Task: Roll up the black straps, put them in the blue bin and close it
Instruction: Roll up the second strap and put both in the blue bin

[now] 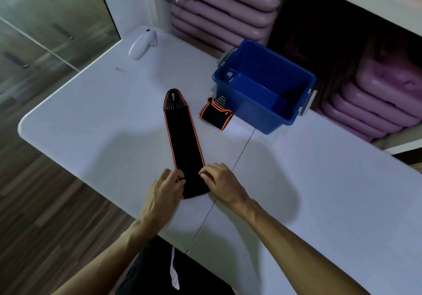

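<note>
A long black strap with orange edges (184,141) lies flat on the white table (91,121), stretched away from me. My left hand (163,194) pinches its near left edge, and my right hand (222,184) presses fingertips on its near right edge. A second black strap (215,113), rolled up, rests beside the open blue bin (258,116). The bin looks empty inside; grey latches show on two sides. No lid is visible.
A white handheld device (142,43) lies at the table's far left corner. Stacked purple pads (221,13) fill shelves behind the bin. A seam (239,155) runs across the table. Wooden floor lies to the left.
</note>
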{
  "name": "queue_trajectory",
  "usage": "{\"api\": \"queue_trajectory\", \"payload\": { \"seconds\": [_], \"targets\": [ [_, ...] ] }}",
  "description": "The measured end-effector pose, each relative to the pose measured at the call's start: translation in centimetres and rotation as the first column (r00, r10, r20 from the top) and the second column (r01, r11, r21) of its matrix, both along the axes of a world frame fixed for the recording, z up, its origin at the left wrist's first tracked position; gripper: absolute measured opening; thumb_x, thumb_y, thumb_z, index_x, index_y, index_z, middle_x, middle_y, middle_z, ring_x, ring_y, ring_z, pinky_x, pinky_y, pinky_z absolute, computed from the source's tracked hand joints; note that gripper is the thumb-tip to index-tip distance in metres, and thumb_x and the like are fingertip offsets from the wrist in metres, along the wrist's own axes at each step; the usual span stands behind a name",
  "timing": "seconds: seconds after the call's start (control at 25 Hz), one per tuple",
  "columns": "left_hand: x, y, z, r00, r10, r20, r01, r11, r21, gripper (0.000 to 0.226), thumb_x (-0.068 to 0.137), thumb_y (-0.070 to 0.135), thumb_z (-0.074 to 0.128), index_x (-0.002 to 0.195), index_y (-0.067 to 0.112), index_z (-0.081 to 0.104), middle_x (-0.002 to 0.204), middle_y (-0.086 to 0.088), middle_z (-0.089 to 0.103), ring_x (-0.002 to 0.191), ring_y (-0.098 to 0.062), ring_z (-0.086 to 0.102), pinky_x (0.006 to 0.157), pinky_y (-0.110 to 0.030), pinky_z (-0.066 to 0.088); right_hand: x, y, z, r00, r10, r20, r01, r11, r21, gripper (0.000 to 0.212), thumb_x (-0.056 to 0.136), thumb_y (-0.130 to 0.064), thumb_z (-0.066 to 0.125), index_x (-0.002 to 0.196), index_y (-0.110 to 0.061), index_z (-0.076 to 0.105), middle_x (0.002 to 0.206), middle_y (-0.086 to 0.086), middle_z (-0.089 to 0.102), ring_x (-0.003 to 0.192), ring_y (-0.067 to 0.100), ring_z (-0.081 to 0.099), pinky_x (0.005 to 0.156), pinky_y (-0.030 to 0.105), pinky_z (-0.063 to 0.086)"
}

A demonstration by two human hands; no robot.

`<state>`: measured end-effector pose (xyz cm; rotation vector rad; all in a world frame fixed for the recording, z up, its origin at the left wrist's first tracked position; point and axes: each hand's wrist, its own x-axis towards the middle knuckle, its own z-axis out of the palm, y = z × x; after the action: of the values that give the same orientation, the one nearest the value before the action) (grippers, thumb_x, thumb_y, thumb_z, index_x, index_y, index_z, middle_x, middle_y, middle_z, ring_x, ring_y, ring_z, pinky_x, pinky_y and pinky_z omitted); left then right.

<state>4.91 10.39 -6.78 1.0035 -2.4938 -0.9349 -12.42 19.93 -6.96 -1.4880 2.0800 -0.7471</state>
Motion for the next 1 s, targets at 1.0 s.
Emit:
{"api": "queue_trajectory", "payload": {
  "seconds": [1.0],
  "targets": [
    [-2.0, -3.0, 1.0, 0.996, 0.089, 0.015, -0.09, 0.98, 0.176, 0.016, 0.091, 0.027, 0.06, 0.097, 0.018, 0.049, 0.051, -0.009, 0.058, 0.048, -0.029, 0.051, 0.054, -0.043, 0.043, 0.2, -1.3, 1.4, 0.977, -0.073, 0.2, 0.075, 0.997, -0.003, 0.015, 0.099, -0.022, 0.056, 0.113, -0.02, 0.056, 0.083, -0.012, 0.058, 0.078, 0.006, 0.058, 0.072, 0.025, 0.052]
  ]
}}
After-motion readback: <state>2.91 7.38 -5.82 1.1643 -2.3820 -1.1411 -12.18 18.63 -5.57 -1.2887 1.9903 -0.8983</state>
